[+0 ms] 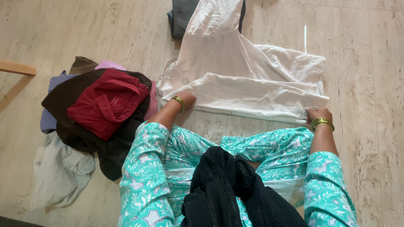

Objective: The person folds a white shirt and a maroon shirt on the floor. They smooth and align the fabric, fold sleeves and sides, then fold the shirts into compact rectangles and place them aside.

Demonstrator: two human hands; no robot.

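We pin the white garment (248, 80) flat on the floor (84, 29), left hand (187, 100) pressing its folded edge, right hand (316, 114) pinching its corner.

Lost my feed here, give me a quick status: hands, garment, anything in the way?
Left hand and right hand both gripping the folded edge of the white garment on the floor. Clothes pile to the left, dark garment beyond; neither obstructs.

Red shirt (106, 103) atop heaped clothes (80, 126) — folded grey garment (182, 17) beyond
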